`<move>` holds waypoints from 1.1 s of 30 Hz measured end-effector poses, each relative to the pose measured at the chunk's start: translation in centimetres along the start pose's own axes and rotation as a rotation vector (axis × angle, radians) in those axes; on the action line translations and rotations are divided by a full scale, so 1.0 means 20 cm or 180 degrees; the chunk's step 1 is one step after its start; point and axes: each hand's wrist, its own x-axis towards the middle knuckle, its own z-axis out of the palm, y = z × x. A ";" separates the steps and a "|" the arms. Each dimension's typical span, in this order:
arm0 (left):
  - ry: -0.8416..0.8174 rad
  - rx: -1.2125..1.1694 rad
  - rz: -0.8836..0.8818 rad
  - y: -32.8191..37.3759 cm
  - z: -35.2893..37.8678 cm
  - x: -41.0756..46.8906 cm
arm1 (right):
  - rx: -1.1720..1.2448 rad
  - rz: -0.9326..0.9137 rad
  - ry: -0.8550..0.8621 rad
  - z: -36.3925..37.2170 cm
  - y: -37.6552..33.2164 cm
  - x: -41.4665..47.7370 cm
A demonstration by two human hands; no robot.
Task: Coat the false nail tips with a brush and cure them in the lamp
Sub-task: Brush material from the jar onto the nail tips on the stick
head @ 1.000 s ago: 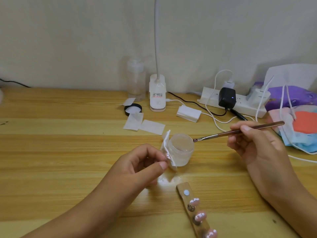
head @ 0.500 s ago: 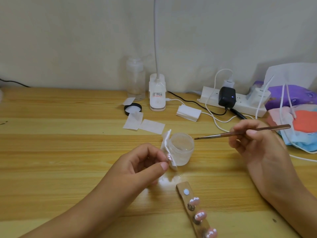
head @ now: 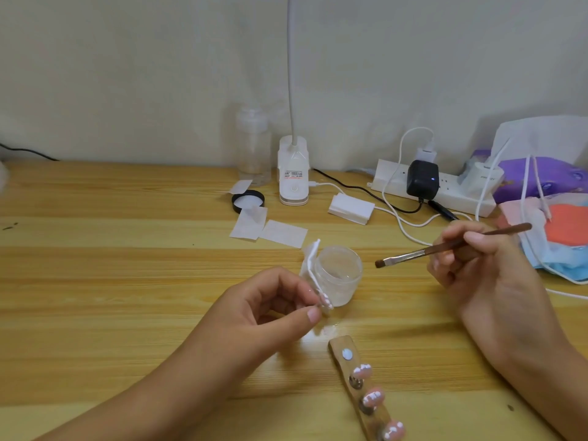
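Observation:
My left hand (head: 267,310) pinches a pink false nail tip (head: 326,302) together with a folded white wipe (head: 311,259), just left of a small clear jar (head: 338,275) standing open on the table. My right hand (head: 477,265) grips a thin brown brush (head: 451,246), its flat bristle tip hanging in the air to the right of the jar, clear of it. Close to the front edge lies a wooden holder strip (head: 356,386) carrying three pink nail tips with white ends. The white lamp (head: 293,173) stands at the back with its neck rising out of view.
A black jar lid (head: 248,200), loose white wipes (head: 267,227) and a clear bottle (head: 253,148) sit by the lamp. A power strip (head: 436,186) with chargers and trailing cables lies back right, beside face masks and a purple pack (head: 553,179). A small white box (head: 350,207) lies mid-table.
My right hand has lifted the brush out of the jar and drawn it back to the right; its tip now hangs free. My left hand has stayed put with the nail tip and wipe.

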 end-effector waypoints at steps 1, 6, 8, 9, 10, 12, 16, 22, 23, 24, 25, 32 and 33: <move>0.0001 0.0007 -0.0003 0.00 0.00 0.00 | 0.0008 -0.0001 -0.0053 0.01 0.00 -0.01; -0.0014 -0.0033 -0.0025 0.00 0.00 0.00 | -0.0065 0.0042 -0.0575 0.08 0.00 -0.08; -0.0030 -0.0043 -0.0038 0.00 0.00 -0.01 | -0.0158 -0.0003 -0.0741 0.09 0.01 -0.09; -0.0034 -0.0035 -0.0044 0.00 0.00 -0.01 | -0.0199 -0.0049 -0.0765 0.09 0.01 -0.10; -0.0032 -0.0023 -0.0044 0.00 0.00 -0.01 | -0.0231 -0.0094 -0.0758 0.10 0.01 -0.10; -0.0030 -0.0007 -0.0045 0.00 0.00 -0.01 | -0.0297 -0.0183 -0.0748 0.10 0.02 -0.10; -0.0037 -0.0047 -0.0056 0.01 0.00 -0.01 | -0.0405 -0.0187 -0.0765 0.10 0.01 -0.11; -0.0199 -0.0005 -0.0052 0.00 0.00 -0.01 | -0.0429 -0.0039 -0.0791 0.10 0.00 -0.11; -0.0200 -0.0018 -0.0055 0.00 -0.01 -0.01 | -0.0400 -0.0035 -0.0769 0.10 0.00 -0.11; -0.0194 -0.0027 -0.0060 0.00 -0.01 -0.01 | -0.0362 -0.0043 -0.0741 0.10 0.00 -0.11; -0.0190 -0.0027 -0.0067 0.00 -0.01 -0.01 | -0.0328 -0.0053 -0.0715 0.10 0.00 -0.10; -0.0133 -0.0007 -0.0126 -0.01 -0.01 -0.01 | -0.0410 -0.0095 -0.0724 0.11 0.01 -0.10; -0.0119 -0.0003 -0.0155 -0.01 -0.01 -0.01 | -0.0428 -0.0088 -0.0738 0.11 0.01 -0.11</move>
